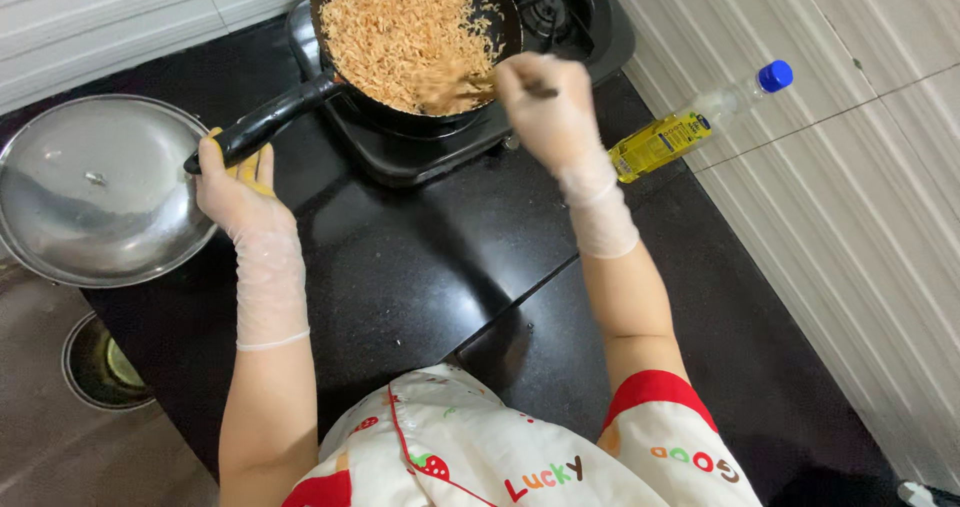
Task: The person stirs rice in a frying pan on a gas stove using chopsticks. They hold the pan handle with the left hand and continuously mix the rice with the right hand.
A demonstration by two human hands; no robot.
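While the left hand (237, 182), in a thin clear glove, clenches the black handle (262, 124) of the pan (500, 12), the right hand (550, 107), gloved too, is closed around a spatula (455, 85) whose blade sits blurred in the food. The pan stands on a black stove (420, 152) at twelve o'clock, its handle reaching out toward eight o'clock. Orange-brown fried rice (400, 22) fills most of the pan, with a bare dark strip along the rim at two o'clock. A second burner (548, 7) shows just beside the pan at one o'clock. At nine o'clock a round steel lid (95, 192) lies on the dark counter (420, 267), its rim touching or nearly touching the left hand; I cannot tell which. At three o'clock an oil bottle (690, 122) with a yellow label and blue cap lies at the counter's edge against the pale tiled wall (850, 227), near the right wrist. At six o'clock the person's white printed top with red sleeves (470, 457) fills the bottom. A round drain (100, 362) sits at seven o'clock.
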